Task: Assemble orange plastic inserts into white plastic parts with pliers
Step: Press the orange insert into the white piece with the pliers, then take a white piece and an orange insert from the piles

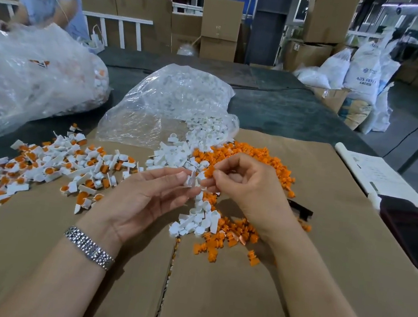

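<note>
Head view: right hand (245, 186) hides pliers (300, 210) (mostly).

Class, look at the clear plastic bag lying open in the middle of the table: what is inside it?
The clear plastic bag holds white plastic parts, spilling from its open mouth onto the cardboard. Deeper in, crinkled, glaring film hides how many remain; no orange shows inside.

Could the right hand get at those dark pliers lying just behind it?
Probably yes. The pliers lie uncovered on the cardboard just beyond the right hand, nothing between. But that hand is pinching an orange insert, so it would likely have to free its fingers first.
</note>
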